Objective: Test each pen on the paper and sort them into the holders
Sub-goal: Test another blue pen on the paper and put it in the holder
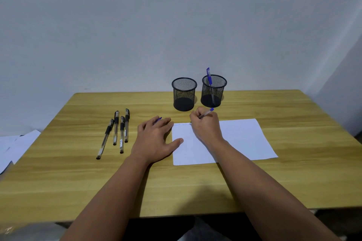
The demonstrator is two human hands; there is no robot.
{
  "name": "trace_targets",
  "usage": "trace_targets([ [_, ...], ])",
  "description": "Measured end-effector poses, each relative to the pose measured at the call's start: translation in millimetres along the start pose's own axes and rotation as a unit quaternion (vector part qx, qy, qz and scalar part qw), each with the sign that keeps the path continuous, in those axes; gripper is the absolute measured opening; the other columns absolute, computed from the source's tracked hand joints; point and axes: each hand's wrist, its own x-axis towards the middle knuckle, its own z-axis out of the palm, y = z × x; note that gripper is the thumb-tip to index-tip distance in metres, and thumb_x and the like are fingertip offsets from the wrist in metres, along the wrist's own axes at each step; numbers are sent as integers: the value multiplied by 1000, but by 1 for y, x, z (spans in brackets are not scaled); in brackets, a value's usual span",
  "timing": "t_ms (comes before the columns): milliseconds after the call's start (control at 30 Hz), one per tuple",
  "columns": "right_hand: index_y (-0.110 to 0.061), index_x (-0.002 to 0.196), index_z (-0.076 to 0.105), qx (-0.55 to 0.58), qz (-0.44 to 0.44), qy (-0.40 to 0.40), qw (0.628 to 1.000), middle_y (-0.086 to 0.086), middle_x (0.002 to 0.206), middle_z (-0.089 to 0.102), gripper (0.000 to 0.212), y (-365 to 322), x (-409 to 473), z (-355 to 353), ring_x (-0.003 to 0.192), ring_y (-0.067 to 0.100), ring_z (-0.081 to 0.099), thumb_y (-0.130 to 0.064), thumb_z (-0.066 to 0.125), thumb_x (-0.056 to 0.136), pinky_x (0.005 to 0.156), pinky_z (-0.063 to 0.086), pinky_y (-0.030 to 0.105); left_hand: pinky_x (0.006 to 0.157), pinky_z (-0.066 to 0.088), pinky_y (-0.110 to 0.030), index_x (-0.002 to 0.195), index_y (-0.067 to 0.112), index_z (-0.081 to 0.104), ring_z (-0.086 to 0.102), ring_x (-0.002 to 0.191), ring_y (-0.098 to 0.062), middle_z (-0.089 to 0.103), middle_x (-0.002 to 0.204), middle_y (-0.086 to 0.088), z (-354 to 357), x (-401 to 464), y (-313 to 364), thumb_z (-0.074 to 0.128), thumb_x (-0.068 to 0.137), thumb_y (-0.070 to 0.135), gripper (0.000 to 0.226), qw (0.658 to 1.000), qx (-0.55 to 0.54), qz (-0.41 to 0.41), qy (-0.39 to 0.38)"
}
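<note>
A white sheet of paper (235,141) lies on the wooden table (78,178). My right hand (206,126) grips a blue pen (208,112), its tip down on the paper's top-left part beside faint blue scribbles. My left hand (154,137) rests flat, its thumb on the paper's left edge; a blue pen cap (158,120) sticks out between its fingers. Two black mesh holders stand behind: the left holder (184,94) looks empty, the right holder (214,90) contains one blue pen (209,79). Several black pens (117,131) lie on the left.
Loose white sheets (13,146) overhang the table's left edge. A grey wall stands right behind the holders. The table's front edge runs near my forearms.
</note>
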Motion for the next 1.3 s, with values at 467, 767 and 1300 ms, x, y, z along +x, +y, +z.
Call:
trace_targets([
  [467,8,79,55,122,108,8,987,15,62,57,38,-7,12,-3,56,22,61,-18,69,102,56,49,33,117,18,-44,147,36,51,23,151,-16,41,157,18,1,-1,1,40,81,82,81,1000,-5,1,2],
  [767,-1,75,54,210,33,35,977,4,57,35,39,-52,7,-26,43,5,31,-20,77,99,46,29,20,105,40,-46,139,27,60,48,131,-22,60,140,4,-13,2,-8,52,94,53,53,984,-115,-38,134],
  [1300,-8,92,77,173,80,-102,976,7,79,80,11,-66,-27,-50,57,9,67,-17,78,97,49,54,22,80,57,-40,115,27,68,64,96,-16,72,104,7,-44,7,0,59,99,28,19,986,-132,-85,65],
])
